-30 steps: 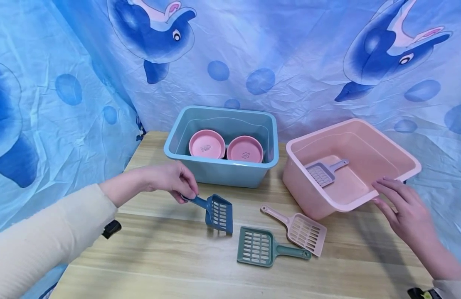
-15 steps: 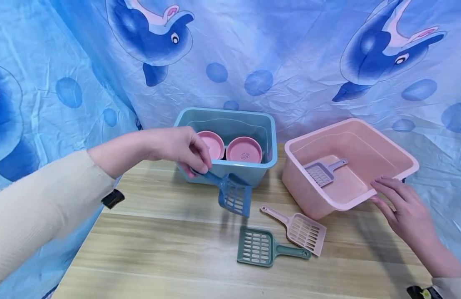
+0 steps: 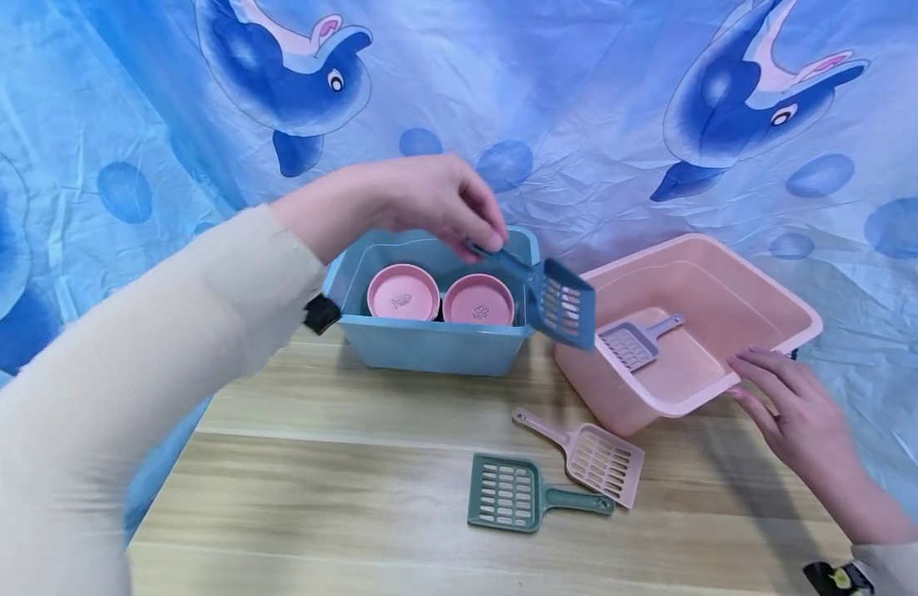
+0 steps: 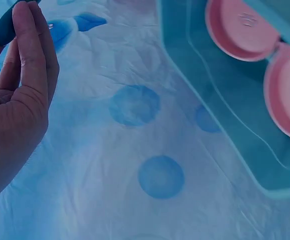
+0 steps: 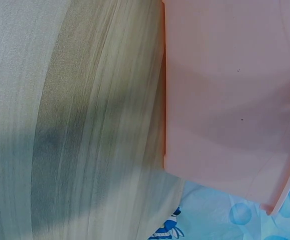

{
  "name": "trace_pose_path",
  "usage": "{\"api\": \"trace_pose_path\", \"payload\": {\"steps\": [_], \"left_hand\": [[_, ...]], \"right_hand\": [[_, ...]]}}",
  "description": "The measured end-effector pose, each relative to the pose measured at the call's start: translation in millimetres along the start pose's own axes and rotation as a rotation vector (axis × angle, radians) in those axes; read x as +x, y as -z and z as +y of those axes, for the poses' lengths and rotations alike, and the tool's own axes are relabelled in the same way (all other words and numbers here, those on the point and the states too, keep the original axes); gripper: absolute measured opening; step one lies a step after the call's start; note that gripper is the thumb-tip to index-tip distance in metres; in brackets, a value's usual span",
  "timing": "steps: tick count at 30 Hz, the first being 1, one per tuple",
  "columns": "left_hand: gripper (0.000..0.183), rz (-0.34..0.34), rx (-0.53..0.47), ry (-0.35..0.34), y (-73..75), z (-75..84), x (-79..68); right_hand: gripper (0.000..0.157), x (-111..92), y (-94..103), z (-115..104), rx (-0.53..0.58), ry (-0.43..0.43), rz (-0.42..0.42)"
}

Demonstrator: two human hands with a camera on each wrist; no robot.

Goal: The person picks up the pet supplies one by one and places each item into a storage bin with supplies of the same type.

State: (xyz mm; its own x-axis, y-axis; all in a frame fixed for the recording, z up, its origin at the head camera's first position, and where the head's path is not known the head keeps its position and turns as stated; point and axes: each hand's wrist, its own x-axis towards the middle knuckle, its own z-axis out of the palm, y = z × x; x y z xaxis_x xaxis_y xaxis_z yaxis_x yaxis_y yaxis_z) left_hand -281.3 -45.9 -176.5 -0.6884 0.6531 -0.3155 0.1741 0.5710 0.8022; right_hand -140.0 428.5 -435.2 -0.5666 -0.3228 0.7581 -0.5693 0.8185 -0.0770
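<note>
My left hand (image 3: 447, 203) pinches the handle end of a blue slotted litter scoop (image 3: 536, 285). The scoop hangs in the air between the blue box and the pink one, its head overlapping the pink rim in the head view. In the left wrist view, only the tip of the handle (image 4: 4, 29) shows between the fingertips. My right hand (image 3: 801, 418) grips the near right rim of the pink litter box (image 3: 742, 302), fingers over the edge and thumb below. Inside that box lies a purple scoop (image 3: 632, 344). The right wrist view shows the box's outer wall (image 5: 225, 100).
A blue litter box (image 3: 429, 348) at the back holds two pink bowls (image 3: 402, 290). On the wooden table (image 3: 317, 480), a pink scoop (image 3: 602, 465) and a green scoop (image 3: 576, 499) lie in front of the pink box. A dolphin-print cloth (image 3: 578, 99) hangs behind.
My left hand has lifted the blue scoop from low over the table and carried it up and right, toward the pink box. The right hand keeps its hold on the pink rim.
</note>
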Motion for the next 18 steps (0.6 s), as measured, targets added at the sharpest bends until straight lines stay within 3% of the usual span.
{"api": "trace_pose_path", "payload": {"steps": [8, 14, 18], "left_hand": [[0.024, -0.052, -0.060, -0.045, -12.1, 25.5, 68.5], [0.016, -0.076, -0.078, -0.038, -40.3, 32.1, 119.8], [0.014, -0.105, -0.014, -0.015, -60.5, 31.6, 148.2]], "right_hand": [[0.067, 2, -1.7, 1, 0.007, 0.019, 0.018], [0.067, 1, 0.0, 2, 0.006, 0.031, 0.006], [0.066, 1, 0.4, 3, 0.003, 0.040, 0.004]]}}
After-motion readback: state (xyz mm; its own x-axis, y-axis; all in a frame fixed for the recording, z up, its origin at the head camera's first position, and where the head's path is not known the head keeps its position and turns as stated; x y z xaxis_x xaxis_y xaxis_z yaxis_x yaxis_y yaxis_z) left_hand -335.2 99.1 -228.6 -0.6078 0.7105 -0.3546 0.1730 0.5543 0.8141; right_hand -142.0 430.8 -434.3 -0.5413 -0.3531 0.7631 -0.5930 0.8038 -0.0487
